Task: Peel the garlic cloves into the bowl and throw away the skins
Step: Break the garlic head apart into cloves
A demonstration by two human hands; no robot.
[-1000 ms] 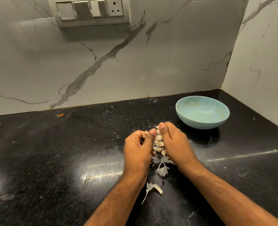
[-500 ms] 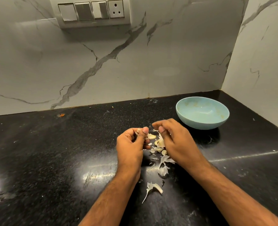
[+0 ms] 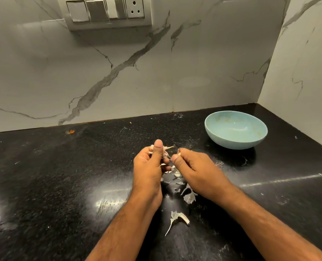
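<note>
My left hand (image 3: 149,166) grips a piece of garlic (image 3: 166,150) just above the black counter, thumb pointing up over it. My right hand (image 3: 192,168) pinches a thin strip of skin that runs across to that garlic. Most of the garlic is hidden behind my fingers. Under and between my hands lie loose white skins (image 3: 189,195) and small garlic bits (image 3: 177,174). A larger curled skin (image 3: 177,218) lies nearer to me. The light blue bowl (image 3: 235,146) stands to the back right with no cloves visible inside.
The black stone counter (image 3: 62,176) meets marble walls at the back and on the right, forming a corner behind the bowl. A switch panel with a socket (image 3: 107,12) is on the back wall. An orange scrap (image 3: 70,131) lies at the back left.
My hands have drawn apart. The left one rose and shifted left with the garlic, and the right one now pulls a strip of skin off it.
</note>
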